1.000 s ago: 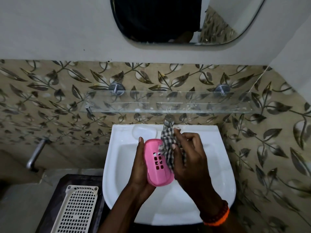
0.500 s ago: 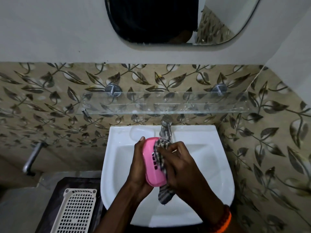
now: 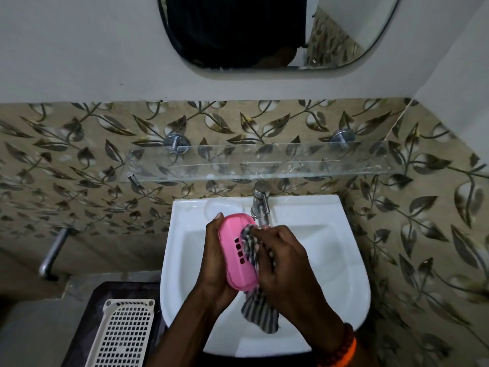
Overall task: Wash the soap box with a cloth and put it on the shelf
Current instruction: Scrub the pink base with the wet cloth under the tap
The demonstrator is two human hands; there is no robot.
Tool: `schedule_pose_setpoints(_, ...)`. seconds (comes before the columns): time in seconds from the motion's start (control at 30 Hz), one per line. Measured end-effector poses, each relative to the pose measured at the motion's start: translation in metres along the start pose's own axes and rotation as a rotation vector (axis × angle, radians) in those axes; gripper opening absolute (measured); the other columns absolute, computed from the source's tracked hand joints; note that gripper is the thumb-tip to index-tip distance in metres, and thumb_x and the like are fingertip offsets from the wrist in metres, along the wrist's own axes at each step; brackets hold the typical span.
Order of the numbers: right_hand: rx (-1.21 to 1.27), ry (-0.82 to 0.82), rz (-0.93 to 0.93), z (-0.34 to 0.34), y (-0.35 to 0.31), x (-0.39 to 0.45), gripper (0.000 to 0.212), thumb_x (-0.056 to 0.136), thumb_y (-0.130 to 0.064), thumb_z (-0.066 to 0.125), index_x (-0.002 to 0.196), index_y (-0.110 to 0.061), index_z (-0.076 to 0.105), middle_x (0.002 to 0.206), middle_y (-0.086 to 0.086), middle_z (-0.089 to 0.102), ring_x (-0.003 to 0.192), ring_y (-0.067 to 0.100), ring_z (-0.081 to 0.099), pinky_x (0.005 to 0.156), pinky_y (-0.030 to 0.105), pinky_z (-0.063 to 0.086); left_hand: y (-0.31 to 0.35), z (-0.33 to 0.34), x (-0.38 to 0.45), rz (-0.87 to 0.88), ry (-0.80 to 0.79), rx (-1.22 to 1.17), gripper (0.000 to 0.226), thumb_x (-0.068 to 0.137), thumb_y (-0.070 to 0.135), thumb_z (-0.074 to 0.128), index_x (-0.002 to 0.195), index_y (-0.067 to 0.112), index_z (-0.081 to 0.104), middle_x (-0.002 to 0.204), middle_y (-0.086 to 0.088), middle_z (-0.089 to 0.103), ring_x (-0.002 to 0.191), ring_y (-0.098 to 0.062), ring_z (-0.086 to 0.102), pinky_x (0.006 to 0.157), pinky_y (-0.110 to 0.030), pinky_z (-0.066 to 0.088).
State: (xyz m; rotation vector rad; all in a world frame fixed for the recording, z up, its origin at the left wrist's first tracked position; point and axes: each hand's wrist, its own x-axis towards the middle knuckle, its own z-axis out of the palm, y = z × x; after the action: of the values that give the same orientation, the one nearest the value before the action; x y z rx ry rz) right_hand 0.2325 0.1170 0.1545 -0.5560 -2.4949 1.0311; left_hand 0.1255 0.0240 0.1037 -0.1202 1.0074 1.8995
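Note:
A pink soap box [image 3: 235, 250] with small slots in its face is held on edge over the white sink [image 3: 330, 250]. My left hand [image 3: 215, 260] grips it from the left side. My right hand [image 3: 280, 260] holds a checked cloth [image 3: 260, 309] against the box's right side, and the cloth's tail hangs down below the hands. The glass shelf [image 3: 264, 165] is fixed to the tiled wall above the sink and carries nothing.
A metal tap [image 3: 260, 205] stands at the back of the sink, just behind the hands. A white perforated basket [image 3: 123, 332] lies on a dark surface at lower left. A mirror [image 3: 264, 30] hangs above, and a metal pipe [image 3: 51, 256] juts from the left wall.
My right hand has slid the cloth down over the soap box's face and up again, and more of the cloth now hangs below. The left hand keeps its hold.

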Motion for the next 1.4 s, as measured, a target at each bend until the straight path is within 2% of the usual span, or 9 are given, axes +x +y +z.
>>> schedule_pose_setpoints(0.23, 0.168, 0.031, -0.096, 0.008, -0.014, 0.005, 0.036, 0.097, 0.0, 0.055, 0.127, -0.016, 0.07, 0.112, -0.001, 0.058, 0.106, -0.002, 0.059, 0.095, 0.006, 0.044, -0.002, 0.007, -0.005, 0.023, -0.047, 0.016, 0.047, 0.102, 0.051, 0.053, 0.101, 0.013, 0.082, 0.097, -0.007, 0.08, 0.095, -0.02, 0.078, 0.078, -0.031, 0.062)
schedule_pose_setpoints(0.4, 0.189, 0.178, 0.048, 0.001, -0.004, 0.005, 0.024, 0.087, -0.033, 0.079, 0.106, -0.019, 0.076, 0.105, -0.005, 0.063, 0.098, 0.0, 0.063, 0.086, 0.011, 0.051, 0.001, 0.007, -0.011, 0.041, 0.005, 0.162, 0.076, 0.088, 0.078, 0.051, 0.121, 0.015, 0.078, 0.124, -0.017, 0.076, 0.114, -0.032, 0.074, 0.086, -0.04, 0.062)
schedule_pose_setpoints(0.47, 0.144, 0.272, 0.116, 0.001, -0.001, 0.007, 0.017, 0.085, -0.024, 0.082, 0.098, -0.016, 0.074, 0.098, -0.003, 0.068, 0.09, 0.005, 0.066, 0.08, 0.016, 0.054, -0.001, 0.01, -0.013, 0.064, 0.027, 0.264, 0.085, 0.081, 0.088, 0.046, 0.122, 0.019, 0.077, 0.125, -0.018, 0.076, 0.115, -0.035, 0.074, 0.092, -0.045, 0.061)
schedule_pose_setpoints(0.57, 0.097, 0.31, 0.166, 0.004, 0.0, 0.007, 0.016, 0.088, -0.013, 0.076, 0.103, -0.014, 0.07, 0.095, -0.001, 0.073, 0.088, 0.012, 0.069, 0.079, 0.024, 0.057, -0.005, 0.015, -0.015, 0.104, 0.03, 0.354, 0.084, 0.078, 0.09, 0.039, 0.114, 0.027, 0.08, 0.117, -0.014, 0.08, 0.107, -0.031, 0.077, 0.08, -0.036, 0.064)
schedule_pose_setpoints(0.83, 0.146, 0.264, -0.077, 0.012, -0.012, 0.001, 0.018, 0.084, -0.001, 0.075, 0.096, -0.014, 0.074, 0.097, -0.005, 0.073, 0.094, 0.001, 0.067, 0.084, 0.008, 0.049, -0.009, 0.019, -0.008, 0.199, 0.115, 0.455, 0.077, 0.077, 0.091, 0.04, 0.101, 0.032, 0.083, 0.105, -0.006, 0.083, 0.103, -0.019, 0.079, 0.083, -0.032, 0.058)
schedule_pose_setpoints(0.97, 0.09, 0.278, 0.013, 0.013, 0.006, 0.01, 0.014, 0.084, 0.001, 0.075, 0.09, -0.011, 0.072, 0.089, 0.0, 0.072, 0.086, 0.015, 0.068, 0.079, 0.025, 0.057, -0.006, 0.015, -0.008, 0.215, 0.114, 0.546, 0.07, 0.083, 0.086, 0.043, 0.106, 0.032, 0.082, 0.104, -0.007, 0.083, 0.1, -0.025, 0.079, 0.092, -0.042, 0.057)
schedule_pose_setpoints(1.07, 0.117, 0.309, 0.061, 0.012, 0.014, 0.01, 0.015, 0.081, 0.0, 0.078, 0.081, -0.011, 0.069, 0.08, -0.002, 0.07, 0.076, 0.01, 0.067, 0.071, 0.018, 0.055, -0.005, 0.012, -0.007, 0.209, 0.117, 0.554, 0.059, 0.089, 0.075, 0.047, 0.109, 0.031, 0.081, 0.105, -0.009, 0.083, 0.101, -0.029, 0.078, 0.09, -0.043, 0.058)
schedule_pose_setpoints(1.17, 0.208, 0.3, 0.033, 0.014, 0.012, 0.004, 0.019, 0.08, 0.0, 0.079, 0.089, -0.016, 0.075, 0.089, -0.006, 0.074, 0.086, 0.003, 0.071, 0.078, 0.02, 0.059, -0.006, 0.01, -0.005, 0.179, 0.147, 0.534, 0.053, 0.098, 0.067, 0.047, 0.106, 0.027, 0.082, 0.105, -0.011, 0.083, 0.101, -0.032, 0.078, 0.087, -0.04, 0.058)
schedule_pose_setpoints(1.4, 0.11, 0.3, -0.064, 0.015, 0.007, 0.009, 0.014, 0.082, 0.002, 0.079, 0.091, -0.009, 0.075, 0.09, 0.0, 0.073, 0.086, 0.012, 0.07, 0.079, 0.018, 0.056, -0.006, 0.005, -0.002, 0.147, 0.151, 0.535, 0.053, 0.103, 0.059, 0.043, 0.097, 0.026, 0.083, 0.097, -0.011, 0.083, 0.091, -0.026, 0.08, 0.076, -0.034, 0.06)
